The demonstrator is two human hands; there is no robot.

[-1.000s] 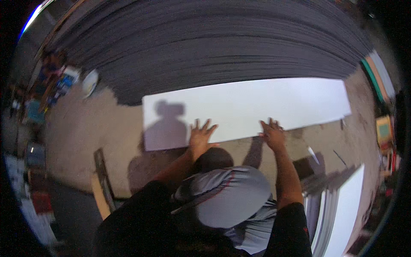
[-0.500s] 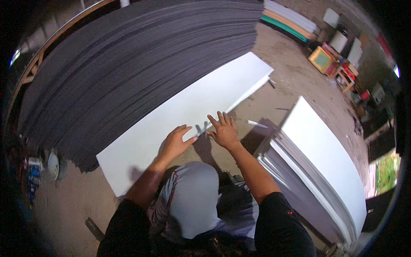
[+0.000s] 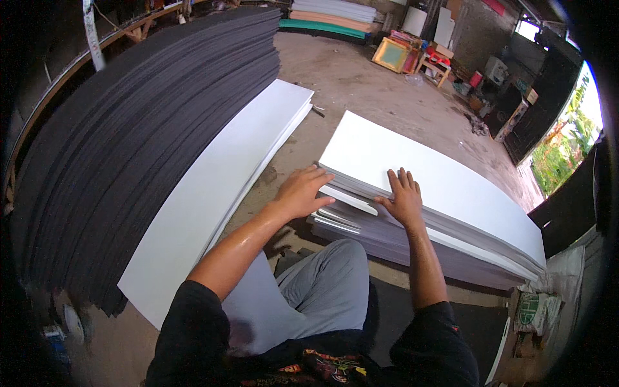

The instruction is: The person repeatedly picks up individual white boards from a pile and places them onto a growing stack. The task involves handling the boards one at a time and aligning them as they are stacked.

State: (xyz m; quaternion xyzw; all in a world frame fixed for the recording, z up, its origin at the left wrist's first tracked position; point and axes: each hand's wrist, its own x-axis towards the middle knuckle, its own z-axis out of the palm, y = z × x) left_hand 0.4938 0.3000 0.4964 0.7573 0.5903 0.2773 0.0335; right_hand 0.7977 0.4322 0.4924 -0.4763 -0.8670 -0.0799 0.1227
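On my right lies a stack of long flat sheets, with a white sheet (image 3: pixel 419 158) on top and grey and white layers below. My left hand (image 3: pixel 302 192) is at the stack's near-left corner, its fingers against the sheet ends and its thumb held apart. Farther along the near long edge, my right hand (image 3: pixel 404 198) rests with fingers spread on the top sheet and thumb at the edge. Neither hand closes round a sheet. A second, lower pile of white sheets (image 3: pixel 213 187) lies to my left, apart from both hands.
A tall stack of dark grey sheets (image 3: pixel 129 148) curves along the left side. At the back are folded-looking white, orange and green sheets (image 3: pixel 322 26), a yellow-framed panel (image 3: pixel 391 54) and a small wooden stool (image 3: pixel 435 64). A doorway (image 3: pixel 561 142) opens at far right.
My view has turned right. Both hands have moved from the edge of the left white pile to the stack on the right, the left at its corner and the right on its top sheet.
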